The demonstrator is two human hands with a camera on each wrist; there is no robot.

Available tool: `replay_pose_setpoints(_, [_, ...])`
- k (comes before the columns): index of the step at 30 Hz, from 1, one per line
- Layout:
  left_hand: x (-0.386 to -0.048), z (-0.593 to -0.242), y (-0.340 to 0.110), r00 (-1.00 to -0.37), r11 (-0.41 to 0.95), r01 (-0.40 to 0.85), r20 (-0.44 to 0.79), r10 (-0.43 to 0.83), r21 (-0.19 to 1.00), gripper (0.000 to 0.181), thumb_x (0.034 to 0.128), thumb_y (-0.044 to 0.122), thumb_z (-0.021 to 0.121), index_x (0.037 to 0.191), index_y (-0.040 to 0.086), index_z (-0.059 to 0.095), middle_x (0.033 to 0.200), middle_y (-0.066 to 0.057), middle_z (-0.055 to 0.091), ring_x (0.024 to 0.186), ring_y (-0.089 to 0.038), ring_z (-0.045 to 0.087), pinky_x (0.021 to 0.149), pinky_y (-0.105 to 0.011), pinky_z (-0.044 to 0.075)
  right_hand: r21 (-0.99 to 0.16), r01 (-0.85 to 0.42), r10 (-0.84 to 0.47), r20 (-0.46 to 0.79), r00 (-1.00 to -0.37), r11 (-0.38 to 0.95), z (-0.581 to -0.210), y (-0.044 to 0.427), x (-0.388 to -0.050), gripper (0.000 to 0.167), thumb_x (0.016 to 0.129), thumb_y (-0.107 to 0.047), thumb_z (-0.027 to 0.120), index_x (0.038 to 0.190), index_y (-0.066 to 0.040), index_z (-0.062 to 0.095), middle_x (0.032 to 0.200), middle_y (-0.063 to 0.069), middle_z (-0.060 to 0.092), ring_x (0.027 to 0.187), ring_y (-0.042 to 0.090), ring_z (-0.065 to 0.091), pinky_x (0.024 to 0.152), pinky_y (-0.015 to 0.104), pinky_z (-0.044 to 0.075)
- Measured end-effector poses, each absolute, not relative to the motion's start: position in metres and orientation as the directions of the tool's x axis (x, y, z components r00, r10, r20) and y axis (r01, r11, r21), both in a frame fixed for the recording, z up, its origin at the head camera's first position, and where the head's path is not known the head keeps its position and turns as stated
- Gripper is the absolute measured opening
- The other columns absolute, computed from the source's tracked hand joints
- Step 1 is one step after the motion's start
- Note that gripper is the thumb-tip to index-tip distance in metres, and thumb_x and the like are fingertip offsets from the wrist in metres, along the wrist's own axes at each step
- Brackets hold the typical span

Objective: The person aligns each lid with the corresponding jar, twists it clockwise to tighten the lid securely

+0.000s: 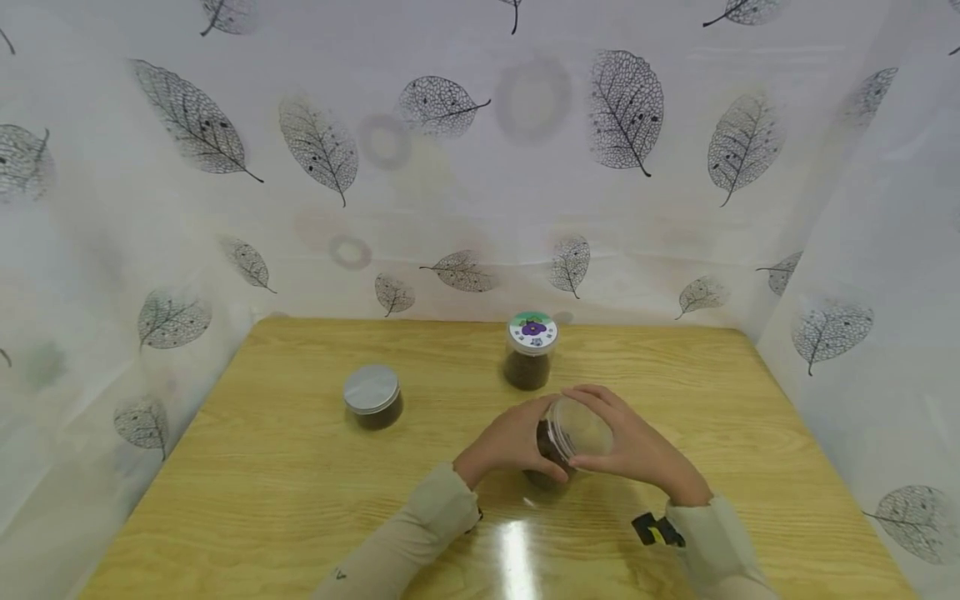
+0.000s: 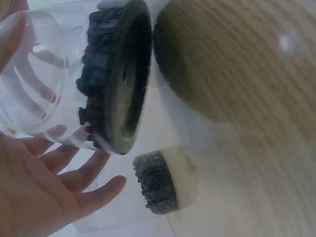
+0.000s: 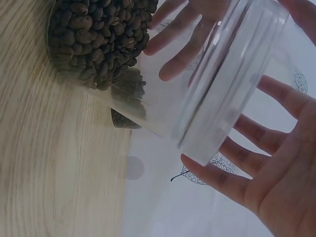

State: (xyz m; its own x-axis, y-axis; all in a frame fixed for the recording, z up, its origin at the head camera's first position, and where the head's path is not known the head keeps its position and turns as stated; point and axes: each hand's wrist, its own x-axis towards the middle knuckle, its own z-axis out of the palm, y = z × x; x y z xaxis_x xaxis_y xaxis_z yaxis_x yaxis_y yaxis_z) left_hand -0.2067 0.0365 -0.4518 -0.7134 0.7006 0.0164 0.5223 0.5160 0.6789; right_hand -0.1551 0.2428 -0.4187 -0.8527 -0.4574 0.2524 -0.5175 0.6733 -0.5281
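Observation:
A clear jar (image 1: 552, 450) partly filled with dark beans (image 3: 98, 39) tilts above the wooden table, between both hands. My left hand (image 1: 510, 437) holds the jar's side, thumb toward me and fingers around the far side. Round the pale translucent lid (image 1: 583, 429) at the jar's mouth, my right hand (image 1: 637, 446) grips with thumb and fingers spread on its rim. The lid sits at the mouth in the right wrist view; whether it is fully screwed on, I cannot tell.
Behind the hands stands a jar (image 1: 528, 367) with a purple flower label on its lid. A lower jar with a silver lid (image 1: 372, 389) is to the left. The wooden table (image 1: 285, 467) meets a leaf-patterned curtain (image 1: 465, 208) at its back and sides.

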Motion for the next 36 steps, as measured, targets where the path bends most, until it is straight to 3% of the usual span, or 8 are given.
replay_pose_setpoints(5, [-0.205,-0.456,0.036,-0.716,0.531,0.551,0.037,0.698,0.644,0.112,0.0589,0.048,0.085,0.148,0.017,0.026,0.142,0.000,0.046,0.126,-0.017,0.048,0.105,-0.036,0.041,-0.547,-0.510,-0.442,0.262,-0.857,0.664,-0.421,0.244,-0.155,0.082,0.071,-0.035,0.081,0.140,-0.011,0.042,0.139,0.012,0.042,0.126,0.037,0.044,0.097,0.059,0.042])
replay_pose_setpoints(11, [-0.199,-0.461,0.036,-0.711,0.620,0.654,0.073,0.699,0.433,0.116,0.0572,0.058,0.082,0.146,0.008,0.027,0.142,-0.007,0.044,0.129,-0.022,0.045,0.110,-0.041,0.036,-0.566,-0.487,-0.418,0.259,-0.871,0.665,-0.423,0.248,-0.153,0.083,0.071,-0.035,0.081,0.140,-0.011,0.042,0.140,0.014,0.042,0.126,0.039,0.043,0.096,0.062,0.041])
replay_pose_setpoints(17, [-0.195,-0.460,0.036,-0.732,0.684,0.666,0.084,0.676,0.299,0.114,0.0555,0.067,0.078,0.143,0.010,0.032,0.138,-0.004,0.049,0.126,-0.020,0.047,0.108,-0.041,0.036,-0.566,-0.498,-0.413,0.282,-0.866,0.657,-0.427,0.250,-0.152,0.082,0.071,-0.033,0.081,0.141,-0.013,0.041,0.140,0.015,0.042,0.126,0.038,0.042,0.095,0.063,0.042])
replay_pose_setpoints(28, [-0.197,-0.454,0.030,-0.725,0.680,0.674,0.083,0.683,0.288,0.108,0.0562,0.068,0.076,0.141,0.015,0.036,0.135,-0.002,0.052,0.122,-0.018,0.050,0.105,-0.040,0.038,-0.544,-0.575,-0.462,0.344,-0.817,0.611,-0.434,0.253,-0.152,0.087,0.068,-0.023,0.083,0.142,-0.015,0.039,0.141,0.008,0.040,0.128,0.033,0.040,0.095,0.060,0.042])
replay_pose_setpoints(36, [-0.199,-0.453,0.028,-0.707,0.671,0.695,0.072,0.704,0.259,0.108,0.0572,0.070,0.075,0.142,0.014,0.037,0.137,-0.002,0.051,0.124,-0.018,0.049,0.108,-0.038,0.036,-0.538,-0.618,-0.511,0.355,-0.783,0.574,-0.432,0.254,-0.154,0.086,0.068,-0.023,0.083,0.141,-0.011,0.039,0.141,0.011,0.040,0.128,0.034,0.039,0.093,0.062,0.042])
